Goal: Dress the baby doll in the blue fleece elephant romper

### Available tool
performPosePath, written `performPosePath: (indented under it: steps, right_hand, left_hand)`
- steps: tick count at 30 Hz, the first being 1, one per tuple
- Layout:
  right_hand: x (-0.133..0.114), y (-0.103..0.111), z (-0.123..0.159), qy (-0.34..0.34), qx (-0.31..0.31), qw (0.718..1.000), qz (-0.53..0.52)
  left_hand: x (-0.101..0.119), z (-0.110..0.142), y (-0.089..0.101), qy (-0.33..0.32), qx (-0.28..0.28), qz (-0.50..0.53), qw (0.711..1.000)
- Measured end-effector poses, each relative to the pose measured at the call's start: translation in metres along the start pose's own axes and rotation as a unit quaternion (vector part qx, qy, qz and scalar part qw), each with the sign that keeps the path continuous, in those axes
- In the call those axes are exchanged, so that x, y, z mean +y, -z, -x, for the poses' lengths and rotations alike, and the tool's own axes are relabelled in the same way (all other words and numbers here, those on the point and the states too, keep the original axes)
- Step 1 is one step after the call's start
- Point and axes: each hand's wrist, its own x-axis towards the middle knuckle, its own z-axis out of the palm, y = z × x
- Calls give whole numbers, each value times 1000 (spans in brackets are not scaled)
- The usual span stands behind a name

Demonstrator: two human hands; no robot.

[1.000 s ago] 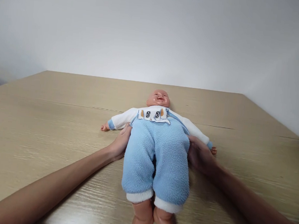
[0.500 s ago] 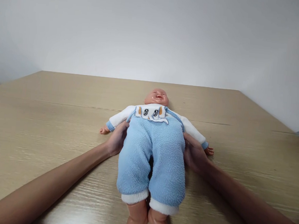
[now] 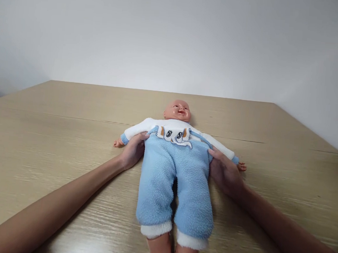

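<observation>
A baby doll lies on its back, head at the far end and bare feet towards me, cut off by the lower picture edge. It wears a white long-sleeved top and light blue fleece overalls with white cuffs, blue straps and an elephant-face bib. My left hand is closed on the overalls at the left side of the waist, thumb on top. On the opposite side, my right hand grips the overalls the same way. The other fingers of both hands are largely hidden by the doll's body.
The doll rests on a light wooden table with a thin seam across it. Behind the table stands a plain white wall. A dark object, cut off by the picture, shows past the right table edge.
The overalls' bib has slid down from the neck, showing more of the white top. The legs lie slightly further right in the picture. The doll's eyes now look open. Both hands keep their hold.
</observation>
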Motion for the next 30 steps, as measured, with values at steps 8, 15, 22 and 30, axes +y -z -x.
performPosePath:
  steps: [8,15,22,30]
  right_hand:
    - [18,17,-4,1,-7,1000,12]
    - [12,25,-7,7,-25,994,103]
    - [-32,3,-31,27,3,985,168]
    - [-66,-61,-76,225,-53,894,383]
  left_hand:
    - [3,-7,10,8,-27,-79,997]
    - [3,-5,12,-105,-25,-88,990]
    - [7,0,3,-225,23,-215,950]
    - [1,-1,4,-315,68,-302,897]
